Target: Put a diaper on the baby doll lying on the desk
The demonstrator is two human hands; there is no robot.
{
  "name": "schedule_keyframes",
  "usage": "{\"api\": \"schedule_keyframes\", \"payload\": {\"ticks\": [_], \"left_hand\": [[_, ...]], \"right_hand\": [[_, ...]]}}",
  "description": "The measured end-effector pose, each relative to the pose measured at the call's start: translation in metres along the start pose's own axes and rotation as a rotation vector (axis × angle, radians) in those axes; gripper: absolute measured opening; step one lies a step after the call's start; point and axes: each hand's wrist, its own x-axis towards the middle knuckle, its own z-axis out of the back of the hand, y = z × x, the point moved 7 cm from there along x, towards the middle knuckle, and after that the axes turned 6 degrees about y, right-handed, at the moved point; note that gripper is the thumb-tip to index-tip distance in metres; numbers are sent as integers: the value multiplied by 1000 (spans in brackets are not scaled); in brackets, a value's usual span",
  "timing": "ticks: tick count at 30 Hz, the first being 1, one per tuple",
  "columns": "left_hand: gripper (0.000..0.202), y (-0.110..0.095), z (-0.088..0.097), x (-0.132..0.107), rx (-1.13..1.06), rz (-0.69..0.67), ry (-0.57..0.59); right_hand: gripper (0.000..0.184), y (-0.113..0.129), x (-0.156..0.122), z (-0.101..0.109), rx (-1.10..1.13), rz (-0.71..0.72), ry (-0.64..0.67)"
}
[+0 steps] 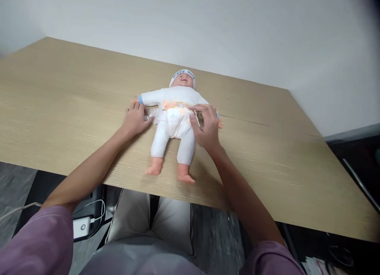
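Observation:
A baby doll point(184, 94) lies on its back on the table, its head toward the wall, in a white suit and a white cap with blue letters. Around its hips sits a white diaper point(177, 122) with a coloured print along the waist. My left hand point(135, 118) is low over the tabletop by the doll's cuffed hand, with a side wing of the diaper between its thumb and fingers. At the opposite hip, my right hand point(206, 126) has thumb and index finger on the diaper's edge; the other fingers are bent. The fingertips' exact grip is partly hidden.
The wood-grain table point(74, 108) reaches back to a pale wall point(208, 25), with a thin seam across it. Below its front edge are my legs, a white device point(81, 227) with a cable, and dark items at the lower right.

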Motion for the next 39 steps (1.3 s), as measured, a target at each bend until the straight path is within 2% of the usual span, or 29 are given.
{"api": "schedule_keyframes", "payload": {"ticks": [2,5,8,12,15,18,21,23,25,28,31,35,39], "left_hand": [[43,-2,1,-4,47,39,67],[34,1,3,-5,-4,45,139],[29,11,5,0,-267,97,135],[33,17,6,17,-763,154,54],[37,-1,8,34,-978,84,44],[38,-36,11,47,-1017,-44,67],[50,-75,11,52,-988,-236,127],[60,-87,9,52,-962,-315,98],[63,-79,5,53,-974,-283,-4],[63,-53,-9,54,-1019,-153,-110],[64,-41,-23,54,-1052,-126,-52],[56,-44,-29,55,-1145,-152,83],[43,-45,-33,58,-1165,-130,114]], "right_hand": [[28,15,18,-8,-19,12,38],[22,27,44,-33,-55,31,178],[28,23,59,-59,-118,6,310],[52,9,61,-80,-170,-73,375],[70,5,57,-86,-149,-95,358],[81,5,58,-89,-79,-98,332],[69,3,61,-90,-35,-142,307],[56,-1,63,-90,-20,-181,285],[47,-5,64,-89,-3,-215,265],[45,-10,65,-87,17,-248,262],[46,-12,67,-85,27,-280,288],[44,-12,67,-77,49,-307,271],[46,-13,66,-71,83,-304,227]]}}
